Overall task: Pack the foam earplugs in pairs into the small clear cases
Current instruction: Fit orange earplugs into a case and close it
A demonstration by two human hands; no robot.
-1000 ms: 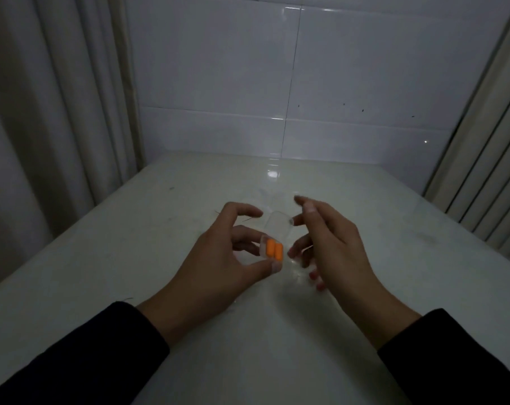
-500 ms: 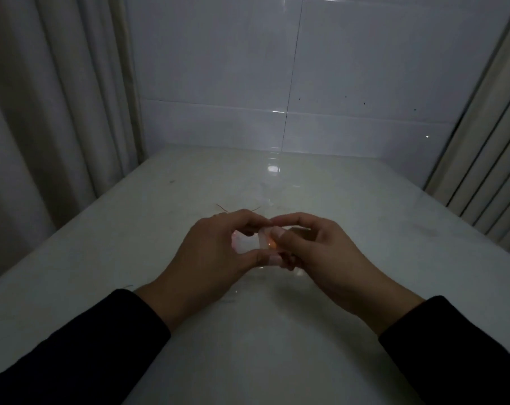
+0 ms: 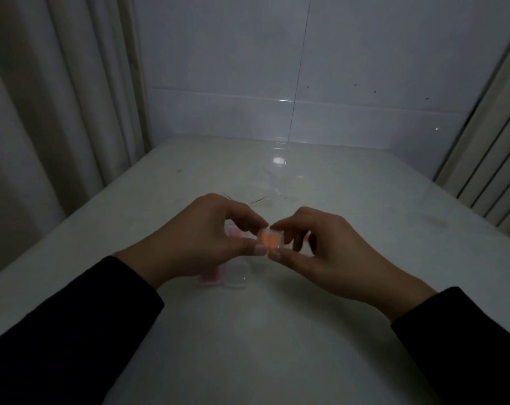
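Small case (image 3: 270, 240) holding earplugs (image 3: 268, 238) pinched between left hand (image 3: 201, 238) and right hand (image 3: 321, 252) above the counter (image 3: 277, 331), another case (image 3: 236, 273) on the counter below the left hand, tiled wall (image 3: 335, 68) behind, curtain (image 3: 58, 97) at left

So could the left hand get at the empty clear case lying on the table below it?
Probably not yet: the left hand pinches the small clear case with orange earplugs; the empty clear case lies unobstructed.

Two bare hands are visible: left hand (image 3: 201, 244) and right hand (image 3: 332, 258); neither carries a glove, ring or watch; fingernails are short. Each forearm wears a long black sleeve (image 3: 72, 325) of plain, unmarked fabric; each cuff ends at the wrist, just behind the hand.
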